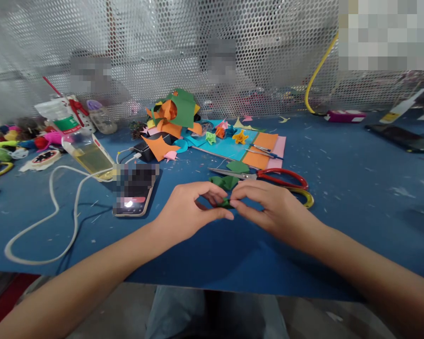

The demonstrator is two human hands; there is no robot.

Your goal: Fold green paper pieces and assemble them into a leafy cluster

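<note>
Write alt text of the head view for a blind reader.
A person's bare left hand and right hand hold a small green paper piece at their fingertips over a blue tabletop. Just beyond lie metal scissors with red and yellow handles; farther back, a heap of multicoloured paper scraps; at left, a dark-screened phone and looped white cable.

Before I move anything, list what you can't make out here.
All in the head view:
Green piece: partly hidden by the fingers of the left hand and right hand; full shape unclear.
Scissors: part of the yellow handle, behind the right hand.
Phone: screen partly pixelated.
Dark slab: right end, cut off by the picture's edge.
</note>
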